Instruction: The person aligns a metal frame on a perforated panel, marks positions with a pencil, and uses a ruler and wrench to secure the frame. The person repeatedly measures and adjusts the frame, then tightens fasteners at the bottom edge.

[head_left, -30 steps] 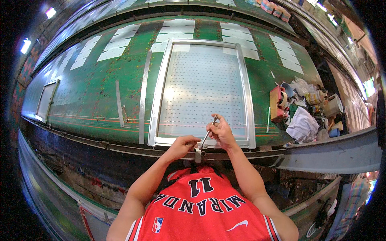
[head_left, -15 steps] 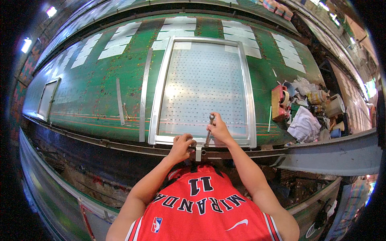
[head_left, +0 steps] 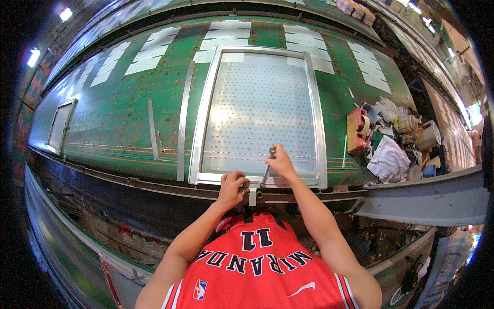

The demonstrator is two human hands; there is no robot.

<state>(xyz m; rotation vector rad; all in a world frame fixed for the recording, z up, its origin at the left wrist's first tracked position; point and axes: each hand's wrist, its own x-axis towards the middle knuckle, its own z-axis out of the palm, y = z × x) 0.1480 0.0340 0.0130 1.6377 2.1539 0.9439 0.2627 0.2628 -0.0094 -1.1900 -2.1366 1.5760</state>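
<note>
A wrench (head_left: pixel 265 175) is gripped near its upper end by my right hand (head_left: pixel 281 162), fingers wrapped round the shaft. Its lower end rests by a bolt beside a small silver bracket (head_left: pixel 252 197) at the table's near edge. On the left of that bracket, my left hand (head_left: pixel 234 188) is closed, its fingertips against a small dark part that I cannot make out. A silkscreen frame (head_left: pixel 197 141) with silver bars and a mesh of small dark marks lies flat just beyond both hands, its near bar next to the bracket.
The long green table (head_left: pixel 123 113) carries rows of white sheets (head_left: pixel 154 49) and metal strips (head_left: pixel 185 121). A smaller frame (head_left: pixel 62 126) lies far left. On the right sit a red crate (head_left: pixel 355 134), a white cloth (head_left: pixel 389 160) and containers. A metal rail (head_left: pixel 329 196) runs along the near edge.
The wrench and my right hand have shifted very slightly, with the wrench's upper end turned a little. My left hand stays at the bracket.
</note>
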